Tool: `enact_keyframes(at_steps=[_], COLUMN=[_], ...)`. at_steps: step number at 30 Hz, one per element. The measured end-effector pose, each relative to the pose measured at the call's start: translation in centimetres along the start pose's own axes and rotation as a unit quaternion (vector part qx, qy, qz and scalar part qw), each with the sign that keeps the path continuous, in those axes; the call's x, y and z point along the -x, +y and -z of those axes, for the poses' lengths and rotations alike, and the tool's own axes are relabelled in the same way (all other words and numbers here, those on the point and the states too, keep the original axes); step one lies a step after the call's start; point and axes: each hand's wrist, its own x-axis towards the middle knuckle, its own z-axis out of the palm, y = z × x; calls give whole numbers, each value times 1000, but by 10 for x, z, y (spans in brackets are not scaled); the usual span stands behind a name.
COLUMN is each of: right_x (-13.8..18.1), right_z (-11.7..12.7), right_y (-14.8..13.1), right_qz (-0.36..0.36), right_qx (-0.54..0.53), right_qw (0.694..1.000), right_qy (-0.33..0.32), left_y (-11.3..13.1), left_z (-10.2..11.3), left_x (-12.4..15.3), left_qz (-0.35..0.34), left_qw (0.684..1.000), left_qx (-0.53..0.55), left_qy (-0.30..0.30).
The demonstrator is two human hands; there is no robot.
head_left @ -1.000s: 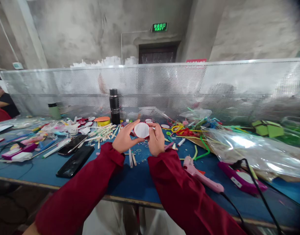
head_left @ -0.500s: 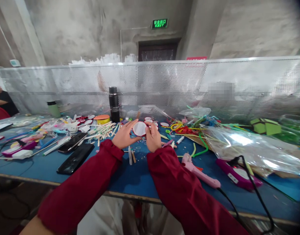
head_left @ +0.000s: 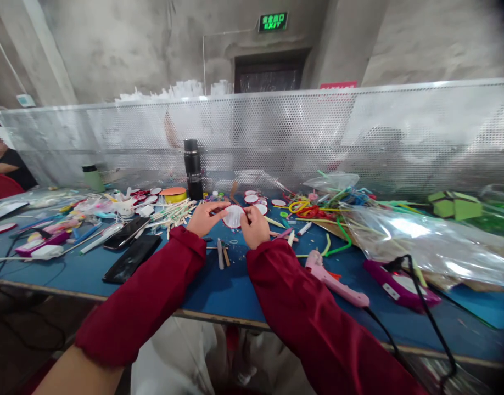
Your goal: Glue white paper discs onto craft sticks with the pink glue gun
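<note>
Both my hands hold a small round white disc (head_left: 233, 216) with a red rim, just above the blue table (head_left: 219, 293). My left hand (head_left: 205, 218) pinches its left edge with thumb and fingers closed. My right hand (head_left: 255, 226) grips its right edge, fingers curled. Both arms wear dark red sleeves. Two short sticks (head_left: 222, 255) lie on the table right below my hands. More red-rimmed white discs (head_left: 256, 203) lie just beyond.
A pink glue gun (head_left: 332, 280) with a black cord lies to the right, a purple device (head_left: 400, 285) beyond it. Two black phones (head_left: 130, 249) lie left. A black flask (head_left: 192, 169) stands before the perforated metal screen (head_left: 318, 137). Wooden sticks, pipe cleaners and plastic bags litter the table. Another person sits far left.
My hands and the disc have sunk lower and moved slightly away from me, toward the table. The disc now tilts flatter. The camera view has tipped a little downward.
</note>
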Motion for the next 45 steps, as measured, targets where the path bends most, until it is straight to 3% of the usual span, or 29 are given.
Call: enact_keyframes(at_steps=[3,5,11,18,45], right_x=[-2,-3,-4,-4,-5], right_z=[-2,-3,-4,-6,-7], right_y=[5,8,11,12,14], right_qz=[-16,-19,-17,-12,-6], right_qx=[2,8,16,13,-5], right_qw=[1000,999,999,999,999], right_qy=[14,24,40,50,46], left_y=[0,-1,5,7,10], left_z=[1,-1,-7,-9,-10], left_x=[1,2,4,4,6], left_qz=[-27,-44,-97,-130,-123], left_qw=[996,993,980,973,969], left_qx=[-33,-61,-163,-190,-209], left_qy=[-77,-92,-54,-36,-42])
